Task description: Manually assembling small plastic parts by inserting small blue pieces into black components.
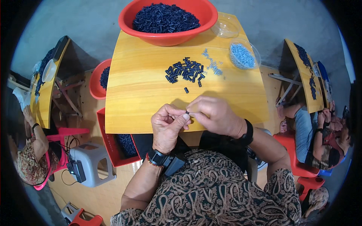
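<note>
My left hand [167,124] and my right hand [215,115] meet at the near edge of a yellow wooden table [143,98]. Together they pinch one small black piece [187,112] between the fingertips. On the table beyond lies a heap of several small black cylindrical pieces [185,71], with one stray black piece [186,90] nearer to me. A scatter of small light-blue pins [213,64] lies right of the heap.
A big red basin [203,22] full of black pieces stands at the far edge. Two clear bowls sit at the right, one with blue pins [243,55], one empty [225,27]. Red tubs [97,81] stand left of the table. Other people work at both sides.
</note>
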### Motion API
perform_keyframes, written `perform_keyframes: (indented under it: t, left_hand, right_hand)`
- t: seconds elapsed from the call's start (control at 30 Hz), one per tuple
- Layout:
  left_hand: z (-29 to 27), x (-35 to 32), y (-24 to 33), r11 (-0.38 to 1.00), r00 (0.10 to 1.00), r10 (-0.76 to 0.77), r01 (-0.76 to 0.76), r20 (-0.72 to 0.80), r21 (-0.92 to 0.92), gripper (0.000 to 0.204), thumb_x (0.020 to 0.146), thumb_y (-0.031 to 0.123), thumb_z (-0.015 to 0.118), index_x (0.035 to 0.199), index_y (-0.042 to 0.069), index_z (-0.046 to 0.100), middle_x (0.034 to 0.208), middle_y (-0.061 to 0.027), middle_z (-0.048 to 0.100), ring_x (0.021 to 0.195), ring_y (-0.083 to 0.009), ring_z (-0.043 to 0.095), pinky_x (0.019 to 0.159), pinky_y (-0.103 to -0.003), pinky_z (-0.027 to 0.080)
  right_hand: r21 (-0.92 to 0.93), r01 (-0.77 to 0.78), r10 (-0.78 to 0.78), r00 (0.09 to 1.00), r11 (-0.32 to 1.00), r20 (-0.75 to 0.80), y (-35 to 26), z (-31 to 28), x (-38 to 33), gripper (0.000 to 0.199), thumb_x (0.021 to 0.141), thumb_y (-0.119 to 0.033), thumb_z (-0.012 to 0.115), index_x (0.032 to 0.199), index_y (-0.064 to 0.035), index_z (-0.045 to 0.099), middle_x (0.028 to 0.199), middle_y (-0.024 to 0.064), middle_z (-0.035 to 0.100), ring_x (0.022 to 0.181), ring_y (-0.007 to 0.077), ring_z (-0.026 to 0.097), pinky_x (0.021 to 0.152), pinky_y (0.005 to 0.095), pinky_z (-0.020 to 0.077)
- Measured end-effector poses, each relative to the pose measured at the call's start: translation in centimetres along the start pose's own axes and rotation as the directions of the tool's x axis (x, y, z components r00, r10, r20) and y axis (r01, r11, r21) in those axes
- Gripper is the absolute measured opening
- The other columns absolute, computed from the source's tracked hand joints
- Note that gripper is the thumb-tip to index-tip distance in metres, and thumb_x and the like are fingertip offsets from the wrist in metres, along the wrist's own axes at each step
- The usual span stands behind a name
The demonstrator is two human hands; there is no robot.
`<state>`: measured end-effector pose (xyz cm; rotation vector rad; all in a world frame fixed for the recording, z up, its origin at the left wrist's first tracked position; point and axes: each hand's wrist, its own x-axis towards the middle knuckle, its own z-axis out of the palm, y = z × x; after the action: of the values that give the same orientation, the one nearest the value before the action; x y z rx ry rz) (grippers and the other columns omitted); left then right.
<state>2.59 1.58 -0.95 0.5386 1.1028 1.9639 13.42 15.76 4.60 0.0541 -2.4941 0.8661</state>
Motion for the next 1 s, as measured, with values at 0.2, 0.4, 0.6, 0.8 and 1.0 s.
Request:
perform_keyframes:
  t: [0.2,0.4,0.6,0.8,1.0]
  left_hand:
    - [0.01,0.28,-0.09,0.998,1.000,0.021,-0.020,0.017,-0.051,0.009,0.089,-0.004,0.066,0.093,0.002,0.061,0.084,-0.0086,0.068,0.070,-0.0138,0.067,0.062,-0.027,0.058]
    - [-0.36,0.42,-0.06,0.996,1.000,-0.024,0.025,0.015,-0.088,0.009,0.090,-0.004,0.065,0.097,0.001,0.061,0.088,-0.0111,0.070,0.072,-0.0159,0.069,0.065,-0.028,0.059]
    - [-0.47,0.53,-0.43,0.996,1.000,0.001,-0.001,0.002,-0.086,0.011,0.089,-0.004,0.065,0.097,0.001,0.061,0.088,-0.0108,0.069,0.072,-0.0160,0.068,0.066,-0.029,0.058]
    - [-0.34,0.48,-0.59,0.997,1.000,0.023,-0.024,-0.017,-0.067,0.012,0.088,-0.006,0.066,0.096,0.001,0.061,0.086,-0.0098,0.068,0.072,-0.0164,0.067,0.066,-0.029,0.057]
    - [0.04,0.34,-0.80,0.996,0.996,0.082,-0.082,-0.037,0.019,0.012,0.087,-0.008,0.066,0.092,0.001,0.060,0.081,-0.0068,0.063,0.068,-0.0162,0.064,0.063,-0.028,0.055]
  right_hand:
    - [0.426,-0.398,0.411,0.909,0.813,0.066,0.33,0.17,-0.17,0.007,0.089,-0.005,0.068,0.089,0.0014,0.066,0.079,0.0079,0.069,0.073,0.0112,0.066,0.064,0.0253,0.0518]
    - [0.309,-0.344,0.336,0.938,0.887,0.081,0.61,-0.35,0.33,0.006,0.088,-0.004,0.069,0.091,-0.0001,0.067,0.080,0.0076,0.069,0.073,0.0120,0.066,0.065,0.0263,0.0520]
    - [0.359,-0.457,0.456,0.885,0.814,0.093,0.71,0.09,0.03,0.005,0.088,-0.003,0.067,0.092,-0.0005,0.067,0.082,0.0076,0.069,0.076,0.0119,0.066,0.066,0.0259,0.0519]
    - [0.359,-0.365,0.374,0.926,0.859,0.045,0.42,0.13,0.10,0.004,0.088,-0.004,0.068,0.090,-0.0007,0.068,0.081,0.0084,0.069,0.074,0.0125,0.066,0.064,0.0271,0.0510]
    - [0.110,-0.200,0.201,0.980,0.974,0.004,0.40,0.35,0.08,0.008,0.082,-0.002,0.066,0.089,-0.0008,0.064,0.081,0.0126,0.064,0.075,0.0282,0.066,0.067,0.0337,0.0525]
